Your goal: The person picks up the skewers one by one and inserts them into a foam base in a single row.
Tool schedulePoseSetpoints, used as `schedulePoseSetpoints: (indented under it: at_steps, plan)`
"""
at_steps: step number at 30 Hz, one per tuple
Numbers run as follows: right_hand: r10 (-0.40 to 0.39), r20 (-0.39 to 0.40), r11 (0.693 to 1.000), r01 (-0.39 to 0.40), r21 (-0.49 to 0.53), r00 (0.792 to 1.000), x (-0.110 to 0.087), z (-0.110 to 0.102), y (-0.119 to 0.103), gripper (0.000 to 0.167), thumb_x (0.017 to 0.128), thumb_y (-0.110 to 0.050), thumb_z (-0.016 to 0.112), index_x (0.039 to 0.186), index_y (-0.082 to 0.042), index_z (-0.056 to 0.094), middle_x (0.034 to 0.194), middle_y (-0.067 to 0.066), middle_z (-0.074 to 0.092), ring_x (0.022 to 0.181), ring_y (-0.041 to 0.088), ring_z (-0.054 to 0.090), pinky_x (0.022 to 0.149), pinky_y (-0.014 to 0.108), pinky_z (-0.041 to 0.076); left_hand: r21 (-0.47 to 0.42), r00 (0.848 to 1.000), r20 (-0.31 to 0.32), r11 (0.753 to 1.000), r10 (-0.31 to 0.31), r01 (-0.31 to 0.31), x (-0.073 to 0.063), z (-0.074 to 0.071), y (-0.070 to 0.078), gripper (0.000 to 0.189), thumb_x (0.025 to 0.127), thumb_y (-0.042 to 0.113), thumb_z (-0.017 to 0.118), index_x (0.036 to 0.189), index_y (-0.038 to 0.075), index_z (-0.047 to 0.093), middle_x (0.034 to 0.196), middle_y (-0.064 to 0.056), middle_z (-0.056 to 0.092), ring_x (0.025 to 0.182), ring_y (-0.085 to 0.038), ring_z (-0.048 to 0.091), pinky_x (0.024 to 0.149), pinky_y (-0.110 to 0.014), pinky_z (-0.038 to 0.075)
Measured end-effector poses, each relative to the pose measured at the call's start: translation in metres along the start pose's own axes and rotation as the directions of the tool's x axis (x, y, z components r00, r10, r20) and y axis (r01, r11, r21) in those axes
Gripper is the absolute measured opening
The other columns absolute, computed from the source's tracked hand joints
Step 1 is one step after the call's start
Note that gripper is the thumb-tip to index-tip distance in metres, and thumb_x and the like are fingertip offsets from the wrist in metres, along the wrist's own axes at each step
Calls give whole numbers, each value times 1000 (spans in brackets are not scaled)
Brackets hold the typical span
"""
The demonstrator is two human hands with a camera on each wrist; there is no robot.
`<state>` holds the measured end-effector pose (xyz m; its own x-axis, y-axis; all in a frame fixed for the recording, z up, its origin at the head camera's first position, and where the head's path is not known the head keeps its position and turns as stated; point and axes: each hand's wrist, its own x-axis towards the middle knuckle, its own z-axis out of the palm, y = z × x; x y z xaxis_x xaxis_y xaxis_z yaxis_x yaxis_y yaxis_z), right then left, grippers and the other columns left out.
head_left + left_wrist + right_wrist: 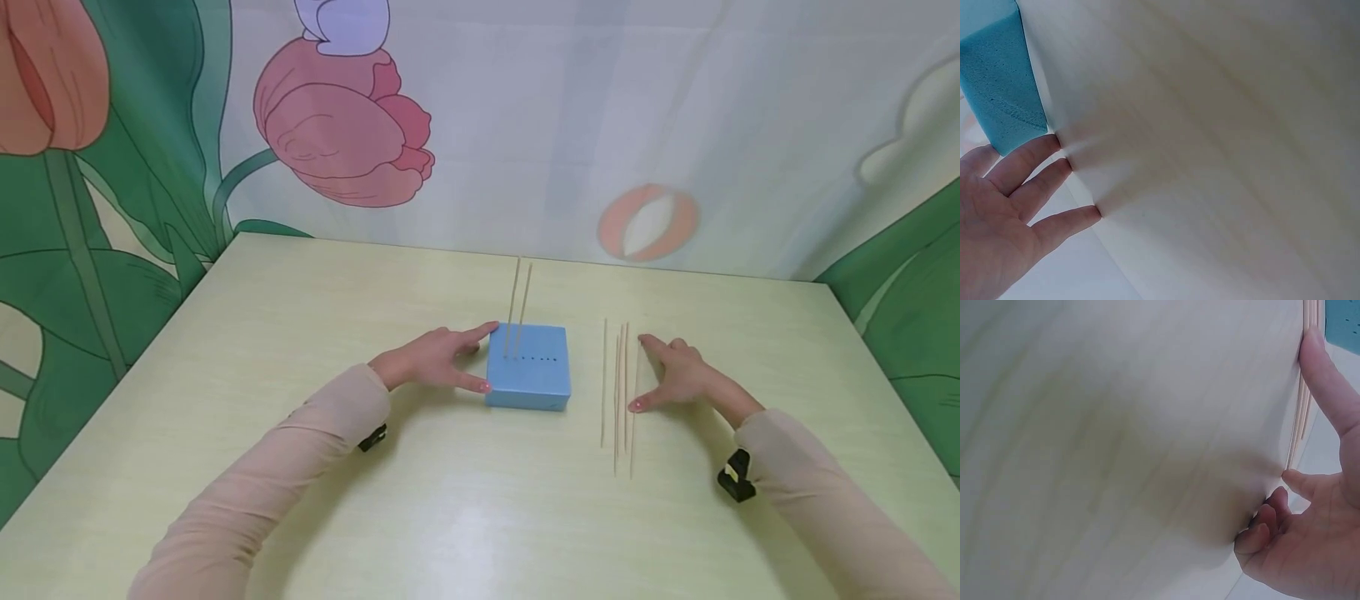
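A blue foam block (528, 379) with a row of small holes lies flat on the table. Two thin wooden sticks (514, 292) stand in the holes at its left end, leaning slightly. My left hand (442, 358) is at the block's left side, index finger and thumb stretched apart against its corners. To the right of the block, several loose sticks (626, 375) lie roughly parallel on the table. My right hand (681, 372) rests beside the rightmost stick (633, 442), thumb and index finger spread along it, the other fingers bent in the right wrist view.
The pale wooden table (465, 517) carries these things. Behind it hangs a curtain (510, 125) printed with flowers and leaves. A black wrist device (737, 477) hangs under the right sleeve, another (372, 438) under the left.
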<state>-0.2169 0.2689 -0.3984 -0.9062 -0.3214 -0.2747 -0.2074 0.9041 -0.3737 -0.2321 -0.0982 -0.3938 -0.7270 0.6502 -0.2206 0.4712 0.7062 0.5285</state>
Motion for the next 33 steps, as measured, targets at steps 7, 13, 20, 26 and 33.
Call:
schedulePoseSetpoints:
  at_steps: [7, 13, 20, 26, 33]
  plan:
    - [-2, -42, 1000, 3, 20, 999, 1, 0, -1, 115, 56, -47, 83, 136, 6, 21, 115, 37, 38, 105, 51, 38, 86, 59, 34, 0, 1000, 0, 1000, 2, -2, -1, -2, 1, 94, 77, 53, 65, 148, 25, 11, 134, -15, 45, 130, -28, 32, 103, -42, 27]
    - [4, -37, 998, -2, 62, 999, 2, 1, 0, 118, 55, -45, 84, 137, 6, 17, 121, 40, 34, 110, 54, 33, 90, 61, 29, -11, 1000, 9, 1000, 2, -2, -1, -1, -1, 94, 77, 52, 66, 148, 24, 10, 135, -15, 44, 130, -27, 32, 104, -42, 26]
    - [7, -39, 997, -4, 79, 999, 2, 0, -2, 118, 55, -43, 85, 137, 6, 15, 123, 41, 31, 113, 56, 30, 93, 62, 26, -11, 1000, 2, 1000, 5, -5, -1, -1, -1, 94, 76, 53, 66, 148, 25, 11, 134, -16, 45, 129, -28, 33, 103, -42, 28]
    - [-1, -43, 996, 4, 87, 999, 0, 0, -2, 117, 55, -41, 86, 135, 7, 15, 125, 42, 30, 114, 55, 29, 93, 62, 26, -5, 1000, 12, 1000, 3, -3, 0, -2, -1, 95, 76, 55, 66, 148, 26, 11, 134, -15, 46, 129, -27, 33, 103, -41, 28]
    - [0, -35, 993, 4, 119, 999, 1, -1, 1, 118, 55, -40, 86, 136, 8, 13, 126, 43, 28, 115, 56, 28, 94, 62, 24, -2, 1000, 14, 1000, -13, 13, 0, -3, 1, 95, 75, 55, 65, 147, 27, 11, 134, -15, 45, 130, -28, 31, 104, -43, 26]
